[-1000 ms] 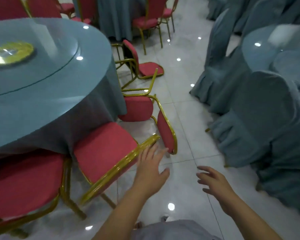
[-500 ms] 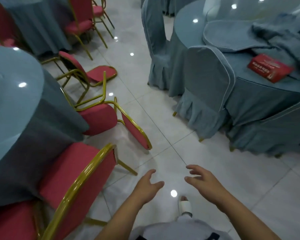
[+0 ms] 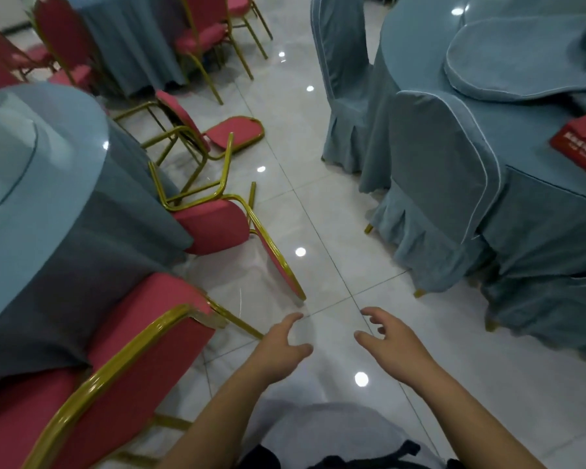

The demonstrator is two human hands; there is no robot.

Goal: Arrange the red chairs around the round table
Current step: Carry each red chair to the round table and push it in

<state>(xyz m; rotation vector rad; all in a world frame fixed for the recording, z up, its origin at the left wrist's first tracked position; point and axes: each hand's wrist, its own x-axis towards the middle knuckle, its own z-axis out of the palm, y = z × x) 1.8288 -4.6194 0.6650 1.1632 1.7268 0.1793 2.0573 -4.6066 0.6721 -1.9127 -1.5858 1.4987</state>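
Beside round table [image 3: 31,170], toppled red chairs [image 3: 217,228]

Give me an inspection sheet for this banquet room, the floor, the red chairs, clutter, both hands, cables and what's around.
Surface: glossy tiled floor, light spots reflected.
Job's things: round table at left under blue cloth; nearest red chair upright at its edge; tipped chair on its side beyond it; second tipped chair farther on.
Clutter: red booklet on the covered table at right.
Grippers: left hand and right hand open, empty, over the floor.
Cables: nothing seen.
Surroundings: blue-covered chairs at right; more red chairs at a far table.
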